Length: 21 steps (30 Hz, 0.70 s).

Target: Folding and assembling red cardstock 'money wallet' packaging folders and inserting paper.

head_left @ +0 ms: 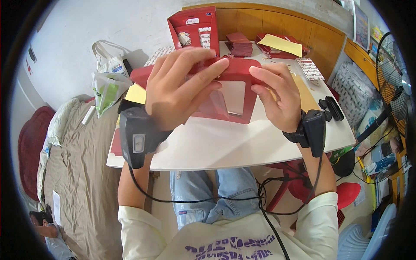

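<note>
A red cardboard box [247, 104] with window cut-outs is held up over the white table. My left hand [177, 86] lies across its left part, fingers bent over the top edge and slightly blurred. At the upper right corner, my right hand [279, 91] pinches the box between thumb and fingers. A clear plastic film [212, 102] shows in front of the box below my left fingers. My left palm and fingers hide much of the box's left side. Black devices are strapped to both wrists, with a cable running between them.
On the white table [195, 151], a red display box [190, 19] stands behind, beside stacked red cards [239, 44] and yellow paper [281, 45]. Black small items [333, 108] lie at the right edge. A bed [82, 164] is at left, a fan [392, 82] at right.
</note>
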Each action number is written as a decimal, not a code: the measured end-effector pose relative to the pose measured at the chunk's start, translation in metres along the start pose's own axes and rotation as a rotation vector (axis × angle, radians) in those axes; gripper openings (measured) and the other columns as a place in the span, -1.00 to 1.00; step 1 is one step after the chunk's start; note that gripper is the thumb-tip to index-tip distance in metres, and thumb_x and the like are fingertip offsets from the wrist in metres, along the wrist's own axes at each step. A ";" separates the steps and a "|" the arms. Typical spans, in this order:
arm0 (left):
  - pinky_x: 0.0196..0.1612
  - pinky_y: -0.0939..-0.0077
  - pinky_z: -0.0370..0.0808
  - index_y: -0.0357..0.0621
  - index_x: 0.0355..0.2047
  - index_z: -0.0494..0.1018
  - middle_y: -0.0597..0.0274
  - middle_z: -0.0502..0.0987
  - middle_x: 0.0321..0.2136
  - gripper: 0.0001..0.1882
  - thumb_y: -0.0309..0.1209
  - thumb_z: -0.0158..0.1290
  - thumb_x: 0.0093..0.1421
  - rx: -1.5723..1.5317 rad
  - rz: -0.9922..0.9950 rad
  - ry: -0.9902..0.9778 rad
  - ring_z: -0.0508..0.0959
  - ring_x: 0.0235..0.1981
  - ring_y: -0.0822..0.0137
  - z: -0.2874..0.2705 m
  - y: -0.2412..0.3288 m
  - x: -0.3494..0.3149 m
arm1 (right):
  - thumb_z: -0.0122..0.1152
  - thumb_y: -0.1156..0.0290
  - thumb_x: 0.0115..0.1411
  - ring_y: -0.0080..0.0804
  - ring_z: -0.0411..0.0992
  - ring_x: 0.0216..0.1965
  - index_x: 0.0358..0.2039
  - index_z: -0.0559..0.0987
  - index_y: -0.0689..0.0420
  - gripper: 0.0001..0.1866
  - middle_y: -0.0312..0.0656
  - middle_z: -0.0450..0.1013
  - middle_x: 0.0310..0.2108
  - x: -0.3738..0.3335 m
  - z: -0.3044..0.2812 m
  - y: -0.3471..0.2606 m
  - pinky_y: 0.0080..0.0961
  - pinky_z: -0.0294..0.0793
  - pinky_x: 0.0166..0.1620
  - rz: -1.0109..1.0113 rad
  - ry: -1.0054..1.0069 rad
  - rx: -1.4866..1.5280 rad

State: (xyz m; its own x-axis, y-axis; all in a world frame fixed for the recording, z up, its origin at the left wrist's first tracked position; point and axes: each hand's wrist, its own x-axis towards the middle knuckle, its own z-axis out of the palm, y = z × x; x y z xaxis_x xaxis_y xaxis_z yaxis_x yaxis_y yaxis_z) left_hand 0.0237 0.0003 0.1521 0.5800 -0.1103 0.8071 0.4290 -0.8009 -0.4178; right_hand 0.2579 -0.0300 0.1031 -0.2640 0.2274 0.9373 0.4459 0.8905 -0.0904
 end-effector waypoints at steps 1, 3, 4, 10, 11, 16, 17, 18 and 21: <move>-0.21 0.38 0.44 -0.05 -0.10 0.57 0.23 0.53 -0.22 -0.52 -0.45 0.29 -0.13 -0.014 -0.039 -0.023 0.51 -0.25 0.22 0.001 -0.004 0.003 | 0.21 0.69 0.08 -0.22 0.41 -0.17 -0.01 0.51 0.15 -0.58 -0.10 0.41 -0.17 0.001 -0.002 0.002 -0.42 0.47 -0.16 -0.003 0.001 -0.004; -0.20 0.38 0.45 -0.03 -0.09 0.57 0.23 0.53 -0.20 -0.54 -0.45 0.27 -0.09 -0.023 -0.085 -0.053 0.52 -0.24 0.21 -0.001 -0.007 0.004 | 0.17 0.67 0.12 -0.23 0.40 -0.15 0.00 0.50 0.16 -0.60 -0.11 0.40 -0.17 0.004 -0.004 0.003 -0.45 0.47 -0.13 -0.001 -0.002 -0.004; -0.21 0.39 0.44 -0.02 -0.09 0.58 0.23 0.53 -0.20 -0.57 -0.45 0.25 -0.06 -0.043 -0.083 -0.086 0.52 -0.24 0.23 -0.001 -0.008 0.003 | 0.17 0.67 0.12 -0.23 0.40 -0.15 0.00 0.50 0.16 -0.60 -0.11 0.40 -0.17 0.004 -0.004 0.004 -0.45 0.47 -0.13 -0.003 -0.003 -0.002; -0.22 0.39 0.39 0.00 -0.12 0.59 0.23 0.52 -0.20 -0.63 -0.47 0.20 0.00 -0.063 -0.104 -0.133 0.52 -0.25 0.27 0.004 -0.001 0.004 | 0.16 0.68 0.13 -0.23 0.41 -0.09 0.03 0.48 0.14 -0.58 -0.11 0.41 -0.12 0.009 -0.002 0.003 -0.48 0.49 -0.09 0.037 -0.059 0.143; -0.22 0.38 0.37 0.00 -0.12 0.59 0.24 0.52 -0.20 -0.63 -0.48 0.20 -0.01 -0.040 -0.097 -0.124 0.52 -0.25 0.28 0.005 0.001 0.004 | 0.18 0.68 0.12 -0.23 0.43 -0.11 0.02 0.48 0.13 -0.57 -0.11 0.43 -0.11 0.012 0.001 -0.001 -0.49 0.50 -0.11 0.058 -0.098 0.111; -0.15 0.37 0.38 0.02 -0.09 0.57 0.26 0.53 -0.18 -0.58 -0.49 0.20 -0.04 -0.049 -0.087 -0.140 0.51 -0.22 0.27 0.000 0.003 0.008 | 0.21 0.68 0.09 -0.25 0.50 -0.20 0.02 0.49 0.10 -0.55 -0.09 0.49 -0.13 0.014 0.001 0.008 -0.52 0.51 -0.17 0.011 -0.097 0.120; -0.14 0.37 0.38 0.02 -0.07 0.56 0.27 0.53 -0.17 -0.55 -0.48 0.21 -0.05 -0.036 -0.056 -0.143 0.51 -0.21 0.27 -0.001 0.002 0.009 | 0.20 0.66 0.11 -0.26 0.50 -0.23 0.02 0.50 0.10 -0.57 -0.09 0.51 -0.15 0.014 0.000 0.006 -0.52 0.51 -0.18 0.026 -0.097 0.108; -0.14 0.37 0.38 0.02 -0.07 0.56 0.27 0.53 -0.17 -0.55 -0.48 0.21 -0.05 -0.034 -0.057 -0.144 0.51 -0.21 0.27 -0.004 0.000 0.008 | 0.20 0.65 0.12 -0.27 0.51 -0.25 0.01 0.51 0.10 -0.59 -0.10 0.53 -0.17 0.014 -0.001 0.005 -0.53 0.50 -0.20 0.041 -0.098 0.096; -0.14 0.40 0.40 0.04 -0.02 0.53 0.26 0.53 -0.16 -0.52 -0.47 0.21 -0.03 0.080 -0.060 -0.158 0.52 -0.20 0.26 -0.017 -0.011 -0.003 | 0.18 0.60 0.16 -0.30 0.51 -0.25 -0.01 0.53 0.11 -0.65 -0.11 0.53 -0.16 0.014 -0.008 0.004 -0.52 0.49 -0.20 0.115 -0.082 0.057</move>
State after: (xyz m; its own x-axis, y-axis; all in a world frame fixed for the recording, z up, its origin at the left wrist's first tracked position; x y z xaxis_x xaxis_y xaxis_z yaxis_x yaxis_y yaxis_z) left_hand 0.0053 -0.0009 0.1619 0.6510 0.0350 0.7583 0.5159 -0.7531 -0.4082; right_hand 0.2627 -0.0264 0.1186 -0.2836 0.3583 0.8895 0.4282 0.8773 -0.2169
